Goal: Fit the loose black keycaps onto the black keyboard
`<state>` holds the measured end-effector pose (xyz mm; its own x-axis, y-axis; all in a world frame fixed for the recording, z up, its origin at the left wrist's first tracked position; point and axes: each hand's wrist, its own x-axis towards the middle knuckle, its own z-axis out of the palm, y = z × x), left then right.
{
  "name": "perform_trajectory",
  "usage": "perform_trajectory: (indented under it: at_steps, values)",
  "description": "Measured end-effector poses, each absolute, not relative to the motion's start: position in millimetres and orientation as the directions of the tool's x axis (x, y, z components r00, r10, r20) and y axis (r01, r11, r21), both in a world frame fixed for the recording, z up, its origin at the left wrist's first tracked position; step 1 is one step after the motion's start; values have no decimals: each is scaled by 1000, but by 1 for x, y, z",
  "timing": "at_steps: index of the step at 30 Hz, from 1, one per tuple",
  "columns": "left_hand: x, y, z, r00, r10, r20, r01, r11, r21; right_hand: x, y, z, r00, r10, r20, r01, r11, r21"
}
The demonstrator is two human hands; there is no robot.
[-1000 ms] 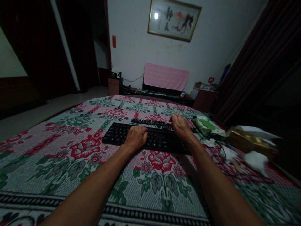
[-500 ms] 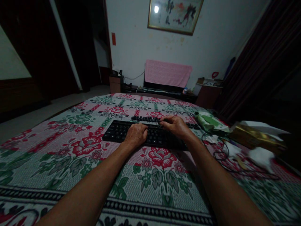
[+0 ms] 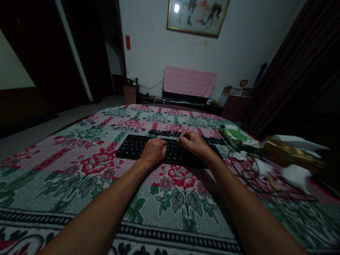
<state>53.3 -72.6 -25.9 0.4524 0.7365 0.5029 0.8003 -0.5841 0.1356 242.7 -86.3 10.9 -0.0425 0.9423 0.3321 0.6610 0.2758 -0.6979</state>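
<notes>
A black keyboard (image 3: 130, 147) lies across a bed with a floral cover (image 3: 175, 198). My left hand (image 3: 154, 151) rests on the middle of the keys, fingers curled down and pressing on it. My right hand (image 3: 193, 143) is closed in a pinch on a thin pale stick (image 3: 190, 131), whose tip points at the keyboard's back edge. Just behind the keyboard lies a row of loose black keycaps (image 3: 162, 133), with more of them to the right of my right hand.
A green and white packet (image 3: 235, 136), a gold box (image 3: 287, 153), white tissues (image 3: 294, 175) and a black cable (image 3: 249, 177) lie on the bed to the right. A pink cloth (image 3: 190, 81) covers a low unit at the far wall.
My right hand came down from a raised position and moved left to the keyboard's back edge, close to my left hand. The left hand stayed on the keys. The view tilted slightly down.
</notes>
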Motion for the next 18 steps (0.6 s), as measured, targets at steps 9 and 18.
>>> perform_trajectory:
  at_steps: [9,18]
  values:
    - [54,-74,-25,446,740,503,803,-579,140,240,-86,9,-53,939,341,715,274,-643]
    - [54,-74,-25,452,744,493,805,-578,134,223,-98,19,-38,942,334,829,216,-515]
